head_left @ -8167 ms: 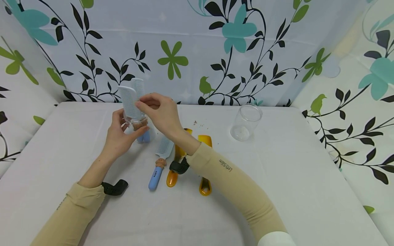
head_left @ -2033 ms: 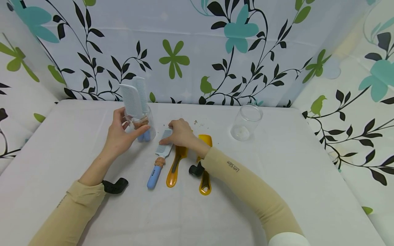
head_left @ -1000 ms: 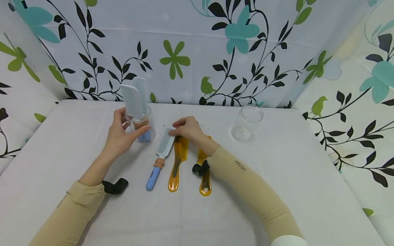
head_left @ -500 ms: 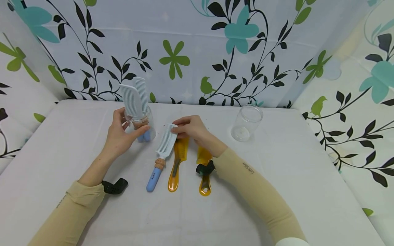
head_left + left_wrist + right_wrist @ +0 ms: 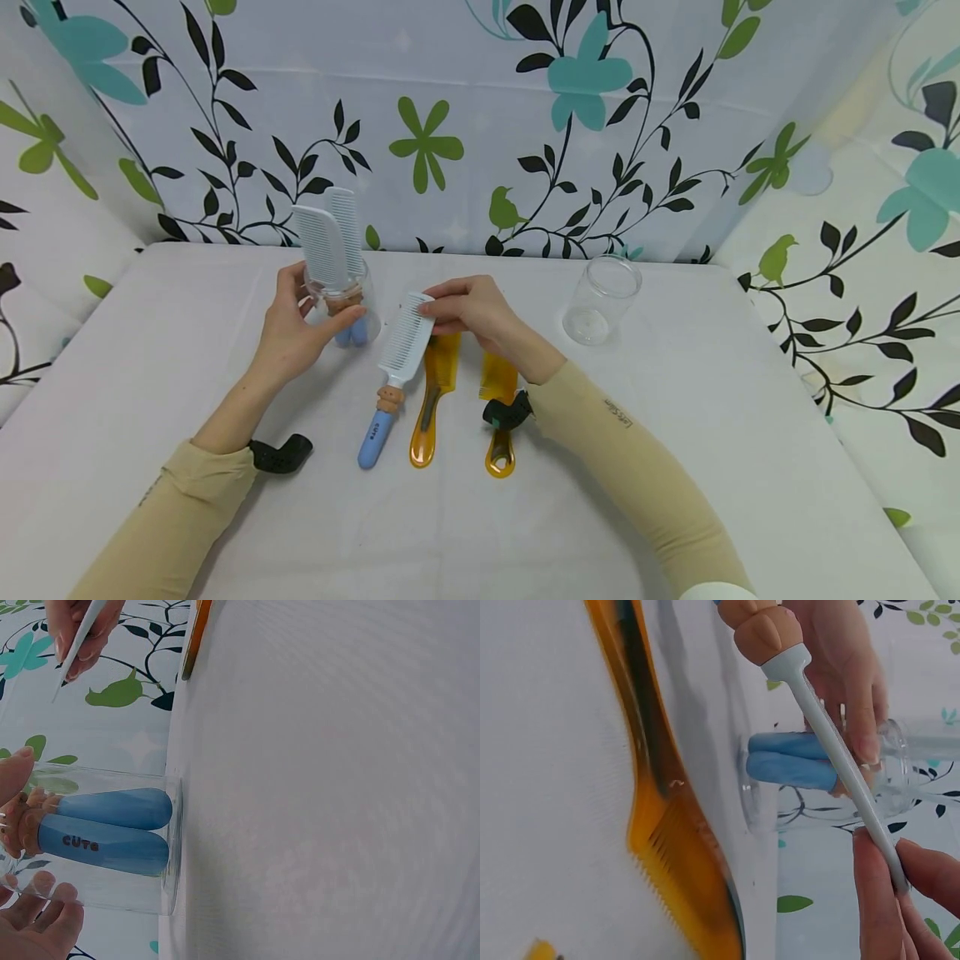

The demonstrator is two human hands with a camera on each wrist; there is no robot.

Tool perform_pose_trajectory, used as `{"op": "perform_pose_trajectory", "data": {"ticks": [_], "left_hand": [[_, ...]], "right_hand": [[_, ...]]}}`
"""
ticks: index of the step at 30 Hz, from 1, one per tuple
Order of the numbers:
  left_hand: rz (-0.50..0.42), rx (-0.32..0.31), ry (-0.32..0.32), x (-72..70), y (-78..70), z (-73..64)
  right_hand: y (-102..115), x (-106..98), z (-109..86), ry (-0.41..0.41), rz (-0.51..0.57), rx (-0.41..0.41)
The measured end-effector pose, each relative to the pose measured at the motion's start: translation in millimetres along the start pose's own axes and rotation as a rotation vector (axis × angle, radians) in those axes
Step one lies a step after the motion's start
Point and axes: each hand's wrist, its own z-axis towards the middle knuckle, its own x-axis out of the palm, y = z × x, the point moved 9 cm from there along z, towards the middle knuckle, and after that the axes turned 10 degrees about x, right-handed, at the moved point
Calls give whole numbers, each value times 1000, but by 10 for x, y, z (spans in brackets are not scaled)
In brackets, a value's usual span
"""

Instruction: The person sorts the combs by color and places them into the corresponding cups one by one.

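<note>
Jar (image 5: 124,891), clear and holding two upright combs (image 5: 322,247), is gripped by the left hand (image 5: 296,323) on the desk (image 5: 375,533). Just to its right, a blue-handled comb (image 5: 406,340) is pinched at its toothed end by the right hand (image 5: 480,310), near two amber combs (image 5: 444,364).

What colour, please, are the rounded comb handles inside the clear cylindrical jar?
Both handles are blue, best seen in left wrist view.

The right fingers (image 5: 446,308) pinch a blue-handled comb (image 5: 406,340).
</note>
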Motion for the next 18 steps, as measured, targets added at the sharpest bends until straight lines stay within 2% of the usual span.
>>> {"op": "perform_pose_trajectory", "data": {"ticks": [8, 18], "left_hand": [[-5, -1, 0, 0, -3, 5], [-7, 2, -2, 0, -7, 9]], "right_hand": [[146, 13, -84, 3, -2, -76], [419, -37, -268, -12, 33, -220]]}}
